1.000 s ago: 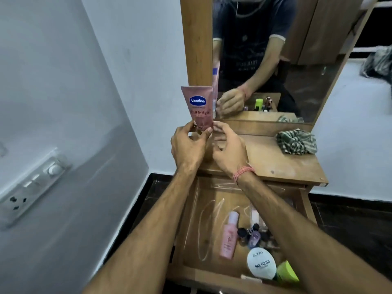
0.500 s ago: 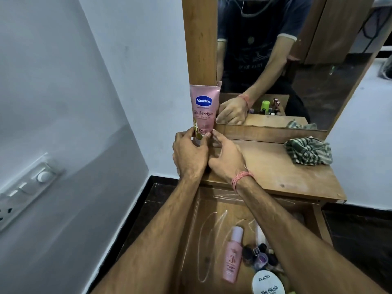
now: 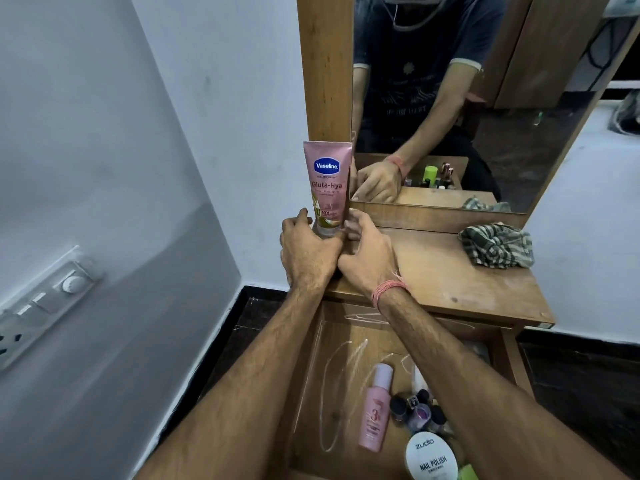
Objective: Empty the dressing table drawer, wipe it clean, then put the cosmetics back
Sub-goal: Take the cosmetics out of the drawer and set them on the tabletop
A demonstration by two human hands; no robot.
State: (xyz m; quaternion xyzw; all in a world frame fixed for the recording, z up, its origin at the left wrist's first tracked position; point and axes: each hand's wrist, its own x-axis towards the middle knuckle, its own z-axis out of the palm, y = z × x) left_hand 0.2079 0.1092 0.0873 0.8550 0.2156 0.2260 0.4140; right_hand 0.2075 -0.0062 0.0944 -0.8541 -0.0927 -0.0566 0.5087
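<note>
A pink Vaseline lotion tube [image 3: 327, 181] stands cap-down at the back left corner of the wooden dressing table top [image 3: 450, 282], against the mirror frame. My left hand [image 3: 306, 252] curls round the tube's lower end near the cap. My right hand [image 3: 367, 252] touches the tube's right side low down with its fingertips. Below, the open drawer [image 3: 311, 393] holds a pink bottle [image 3: 375, 407], a white round nail polish wipes tub [image 3: 431, 457], several small dark nail polish bottles [image 3: 415, 410] and a green item [image 3: 467, 472].
A striped green cloth [image 3: 497, 244] lies crumpled on the table top at the right. The mirror [image 3: 467, 98] rises behind the table. A white wall with a switch panel [image 3: 41, 306] runs along the left. Dark floor surrounds the table.
The tube has come down from a tilted hold to stand upright on the table top by the mirror frame. Both hands stayed at its base.
</note>
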